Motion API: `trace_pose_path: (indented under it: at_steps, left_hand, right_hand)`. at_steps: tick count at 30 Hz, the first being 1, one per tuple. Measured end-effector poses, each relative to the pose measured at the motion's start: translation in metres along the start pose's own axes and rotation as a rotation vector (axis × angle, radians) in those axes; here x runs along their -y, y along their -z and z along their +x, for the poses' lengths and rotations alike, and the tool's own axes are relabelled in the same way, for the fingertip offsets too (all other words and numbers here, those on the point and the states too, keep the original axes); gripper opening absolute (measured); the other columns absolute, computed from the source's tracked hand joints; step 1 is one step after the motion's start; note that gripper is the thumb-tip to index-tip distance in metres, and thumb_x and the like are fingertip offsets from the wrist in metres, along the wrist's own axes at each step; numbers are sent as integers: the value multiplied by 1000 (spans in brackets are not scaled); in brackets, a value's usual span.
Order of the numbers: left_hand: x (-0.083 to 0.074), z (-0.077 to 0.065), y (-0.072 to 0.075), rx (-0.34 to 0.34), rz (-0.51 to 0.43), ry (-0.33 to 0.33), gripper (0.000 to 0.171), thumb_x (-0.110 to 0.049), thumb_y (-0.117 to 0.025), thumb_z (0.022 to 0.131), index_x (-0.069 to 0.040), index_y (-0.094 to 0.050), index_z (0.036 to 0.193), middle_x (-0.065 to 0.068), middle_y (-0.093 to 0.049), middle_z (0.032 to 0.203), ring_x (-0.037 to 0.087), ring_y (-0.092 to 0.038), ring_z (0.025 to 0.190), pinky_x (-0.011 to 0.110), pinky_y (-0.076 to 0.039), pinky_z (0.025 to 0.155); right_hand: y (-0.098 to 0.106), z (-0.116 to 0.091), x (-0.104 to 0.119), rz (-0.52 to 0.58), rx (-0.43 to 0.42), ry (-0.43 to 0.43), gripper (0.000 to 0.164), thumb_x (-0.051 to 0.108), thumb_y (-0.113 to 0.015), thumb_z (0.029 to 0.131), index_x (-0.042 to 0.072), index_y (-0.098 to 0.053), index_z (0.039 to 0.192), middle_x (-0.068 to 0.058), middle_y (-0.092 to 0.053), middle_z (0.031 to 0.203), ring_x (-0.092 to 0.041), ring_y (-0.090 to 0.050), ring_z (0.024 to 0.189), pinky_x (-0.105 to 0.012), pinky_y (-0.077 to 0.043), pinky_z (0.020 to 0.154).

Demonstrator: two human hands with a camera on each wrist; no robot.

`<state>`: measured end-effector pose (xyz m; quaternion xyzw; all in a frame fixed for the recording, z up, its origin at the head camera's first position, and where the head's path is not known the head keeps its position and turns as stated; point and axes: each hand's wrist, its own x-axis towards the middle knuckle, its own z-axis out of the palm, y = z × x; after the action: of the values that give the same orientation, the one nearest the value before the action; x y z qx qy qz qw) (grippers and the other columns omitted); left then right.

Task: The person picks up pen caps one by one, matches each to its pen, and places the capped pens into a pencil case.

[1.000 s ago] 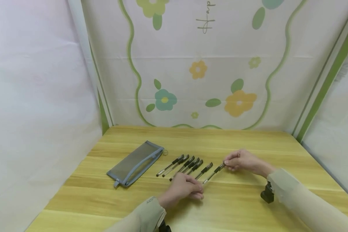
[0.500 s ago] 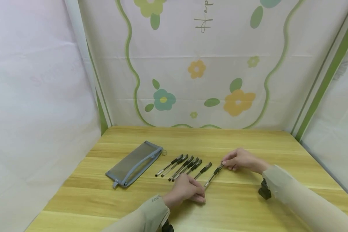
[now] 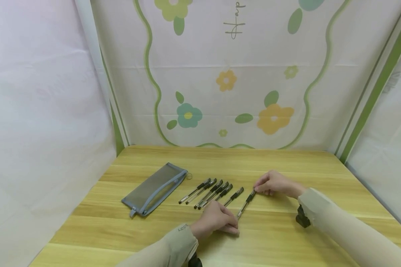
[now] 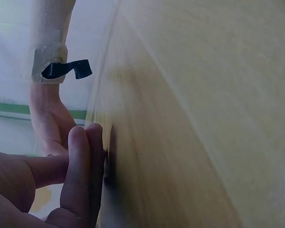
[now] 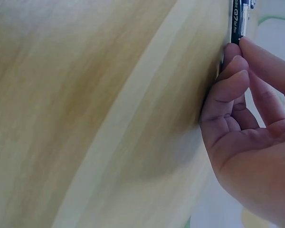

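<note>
In the head view, a clear-barrelled gel pen (image 3: 246, 203) with a black grip lies aslant between the two hands. My right hand (image 3: 276, 184) pinches its cap end between thumb and fingertips; in the right wrist view, lettering shows on the black cap (image 5: 236, 23). At the near end of the pen, my left hand (image 3: 217, 218) pinches with thumb and forefinger, its fingers covering the pen's end. To their left, several like pens (image 3: 217, 191) lie side by side, caps pointing away, and the left hand hides the near ends of some.
A grey-blue mesh pencil case (image 3: 153, 183) with a zip lies on the wood-grain table (image 3: 113, 230), left of the pens. A flowered cloth (image 3: 207, 89) hangs behind the table, with white cloth at both sides.
My right hand has shifted slightly left and my left hand slightly right and nearer to me. The pen between them has turned a little steeper. The other pens keep their places.
</note>
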<state>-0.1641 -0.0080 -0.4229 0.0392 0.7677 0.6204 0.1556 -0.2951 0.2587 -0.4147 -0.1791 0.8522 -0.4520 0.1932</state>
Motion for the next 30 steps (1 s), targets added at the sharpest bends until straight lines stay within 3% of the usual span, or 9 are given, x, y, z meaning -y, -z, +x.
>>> trace_pose_path:
  at_steps: [10,16,21,28,30]
  left_hand:
    - [1,0,-1,15,-46,29,6,6,-78,78,5,-74,83,14,-70,69,28,-71,62,29,-59,60]
    - [-3,-2,7,35,-37,-10,6,5,-77,79,4,-74,85,12,-70,71,26,-70,61,30,-59,61]
    - [-9,-1,29,52,42,-144,10,-8,-75,85,-1,-73,92,10,-71,75,25,-70,65,34,-59,62]
    - [-14,4,71,8,293,-334,21,-30,-72,92,-14,-77,103,-8,-71,93,16,-67,85,34,-56,76]
    - [-15,3,84,10,335,-390,24,-31,-71,93,-13,-75,109,-7,-71,100,14,-66,91,33,-56,79]
  right_hand:
    - [-1,0,-3,13,-14,-9,20,12,-74,88,-1,-74,103,-11,-68,79,-17,-56,63,-28,-50,55]
    - [-3,-2,-2,20,-27,-13,22,15,-73,90,-2,-73,105,-12,-68,84,-20,-59,69,-31,-53,60]
    - [-3,-6,-2,44,-44,-14,25,17,-70,93,-3,-71,108,-13,-68,92,-23,-61,77,-35,-54,65]
    - [-4,-14,2,114,-84,-16,33,19,-67,96,-6,-67,116,-15,-68,100,-28,-63,86,-38,-56,73]
    - [-5,-15,2,126,-104,-21,35,20,-67,96,-6,-66,118,-15,-68,101,-30,-63,88,-39,-56,75]
